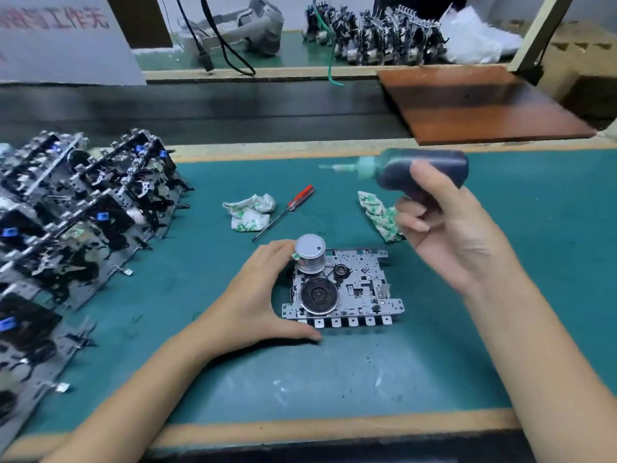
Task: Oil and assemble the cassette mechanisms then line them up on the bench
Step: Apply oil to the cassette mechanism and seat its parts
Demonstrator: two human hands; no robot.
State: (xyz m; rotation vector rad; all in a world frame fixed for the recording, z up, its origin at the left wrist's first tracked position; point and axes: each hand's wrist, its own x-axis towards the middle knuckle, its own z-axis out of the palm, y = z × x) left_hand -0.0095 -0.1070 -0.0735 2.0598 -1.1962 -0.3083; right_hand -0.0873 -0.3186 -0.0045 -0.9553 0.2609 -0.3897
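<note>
Bottle nozzle blurred; right hand grips btl.

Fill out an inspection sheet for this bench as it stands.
Surface: green mat, scuffed, pale flecks.
Job's things: cassette mechanism flat on the mat; oil bottle raised, nozzle pointing left; finished mechanisms lined up at left.
Clutter: two crumpled wipes, red-handled screwdriver.
Grips: left hand steadies the mechanism's left side; right hand holds the bottle.
Cables: black cables on the far bench.
Surroundings: brown board, more mechanisms behind.
</note>
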